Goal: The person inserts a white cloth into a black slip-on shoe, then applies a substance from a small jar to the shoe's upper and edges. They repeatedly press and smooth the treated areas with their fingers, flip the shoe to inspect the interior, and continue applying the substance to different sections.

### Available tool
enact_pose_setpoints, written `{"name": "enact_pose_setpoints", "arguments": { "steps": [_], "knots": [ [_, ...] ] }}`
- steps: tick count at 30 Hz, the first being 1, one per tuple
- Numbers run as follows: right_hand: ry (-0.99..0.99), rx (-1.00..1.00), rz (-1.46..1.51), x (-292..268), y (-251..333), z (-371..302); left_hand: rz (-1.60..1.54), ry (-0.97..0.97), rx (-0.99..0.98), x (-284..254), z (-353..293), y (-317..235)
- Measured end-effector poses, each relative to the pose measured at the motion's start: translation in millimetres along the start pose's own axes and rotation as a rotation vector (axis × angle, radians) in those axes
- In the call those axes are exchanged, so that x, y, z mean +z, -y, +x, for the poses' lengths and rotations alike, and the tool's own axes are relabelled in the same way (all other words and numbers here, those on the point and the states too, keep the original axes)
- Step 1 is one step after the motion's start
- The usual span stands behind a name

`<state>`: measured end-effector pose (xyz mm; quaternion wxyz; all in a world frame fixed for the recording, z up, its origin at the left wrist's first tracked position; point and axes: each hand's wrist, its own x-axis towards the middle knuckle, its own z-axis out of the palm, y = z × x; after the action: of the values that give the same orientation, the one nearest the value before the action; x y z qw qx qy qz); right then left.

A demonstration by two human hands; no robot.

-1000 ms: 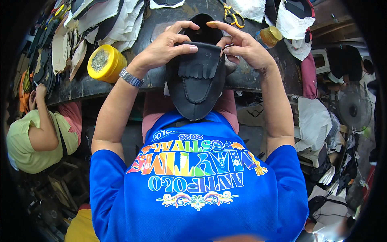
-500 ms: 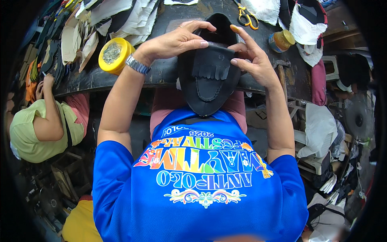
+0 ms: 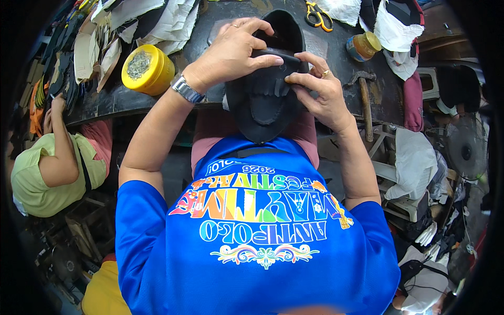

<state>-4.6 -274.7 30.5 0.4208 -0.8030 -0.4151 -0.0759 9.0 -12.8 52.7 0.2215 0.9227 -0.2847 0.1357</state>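
A black loafer upper (image 3: 262, 113) with a fringed flap (image 3: 265, 79) over its instep leans between my lap and the table edge, toe toward me. My left hand (image 3: 236, 50) grips the left part of the opening's front edge, thumb lying over the flap and fingers curled at the rim. At the flap's right side, my right hand (image 3: 320, 86) pinches with thumb and bent fingers, a ring on one of them. The inside of the shoe is dark, and the left fingertips partly hide in it.
A yellow tub (image 3: 149, 71) stands left on the dark table (image 3: 194, 58), scraps of material (image 3: 170, 26) behind it. To the right are a hammer (image 3: 366, 105), a small jar (image 3: 363, 46) and scissors (image 3: 319, 17). A person in light green (image 3: 50, 170) sits at far left.
My right hand has come down and leftward, its raised index finger now bent onto the flap. My left thumb reaches farther across the flap. The shoe sits slightly higher in view.
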Motion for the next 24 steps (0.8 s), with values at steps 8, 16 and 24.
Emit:
{"name": "enact_pose_setpoints", "arguments": {
  "steps": [8, 16, 24],
  "knots": [
    [-0.188, 0.090, 0.058, 12, 12, 2, 0.141, -0.064, 0.179, 11, 15, -19],
    [-0.139, 0.045, 0.262, 6, 0, 5, 0.113, -0.078, 0.189, 20, 12, -18],
    [0.039, -0.075, -0.161, -2, -4, -7, 0.147, 0.014, 0.105, 14, 10, -20]
  ]
}}
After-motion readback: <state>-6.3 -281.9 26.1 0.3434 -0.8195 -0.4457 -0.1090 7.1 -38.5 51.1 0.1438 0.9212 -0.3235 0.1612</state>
